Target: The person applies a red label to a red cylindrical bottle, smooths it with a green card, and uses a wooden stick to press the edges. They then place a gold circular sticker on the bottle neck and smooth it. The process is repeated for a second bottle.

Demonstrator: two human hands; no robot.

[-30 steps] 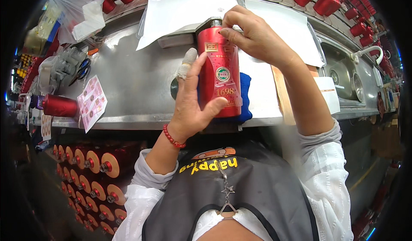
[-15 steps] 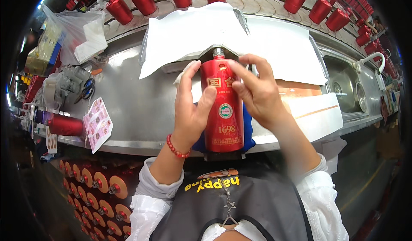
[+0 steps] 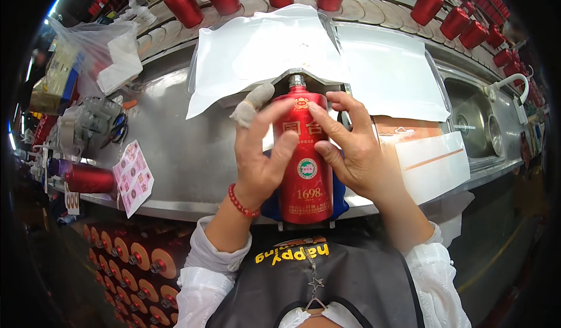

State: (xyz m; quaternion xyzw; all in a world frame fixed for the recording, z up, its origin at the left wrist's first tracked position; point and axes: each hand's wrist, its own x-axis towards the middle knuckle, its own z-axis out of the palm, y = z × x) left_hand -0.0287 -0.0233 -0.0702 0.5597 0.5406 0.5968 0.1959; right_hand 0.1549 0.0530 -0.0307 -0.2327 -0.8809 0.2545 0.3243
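Note:
A red bottle (image 3: 305, 179) lies label-up in front of me, its silver-threaded neck pointing away. Gold print, a round green-and-white seal and a gold emblem (image 3: 301, 103) near its shoulder show on it. Blue cloth (image 3: 339, 202) peeks out beneath. On the left side, my left hand (image 3: 257, 161) has its fingers spread, the index finger blurred over the bottle's upper part; a grey-beige cloth cover (image 3: 252, 104) sits on one of its fingers. From the right, my right hand (image 3: 355, 153) has its fingers apart, index fingertip and thumb at the bottle's side near the emblem.
White sheets (image 3: 263, 53) cover trays beyond the bottle. A conveyor (image 3: 251, 5) carries red bottles along the back. At right are a sink (image 3: 470, 115) and a white card (image 3: 432, 158); at left, a pink sticker sheet (image 3: 134, 173), a red bottle (image 3: 87, 177) and scissors (image 3: 118, 128).
My left hand's index finger has swung over the bottle. The dark oval patch near the shoulder now shows as a gold emblem. Conveyor bottles have shifted right.

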